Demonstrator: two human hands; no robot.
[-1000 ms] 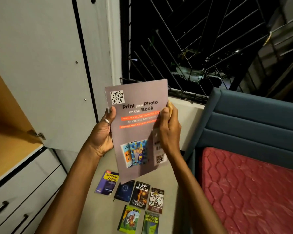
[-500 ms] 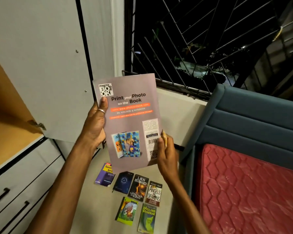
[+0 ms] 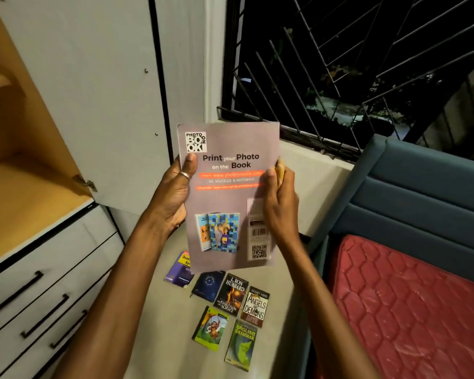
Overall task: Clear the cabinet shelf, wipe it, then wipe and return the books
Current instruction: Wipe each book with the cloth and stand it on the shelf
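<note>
Head camera looks forward and down — close on hands (image 3: pixel 175 198); floor (image 3: pixel 159 324) below.

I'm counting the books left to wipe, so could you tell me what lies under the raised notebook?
Six books lie on the floor below the notebook; it covers part of the purple one. Anything further behind it is hidden.

I see two bare forearms, no sleeves in view | left hand (image 3: pixel 173 198): a plain silver ring (image 3: pixel 184 175) on the thumb | right hand (image 3: pixel 281 209): I see no jewellery
</note>
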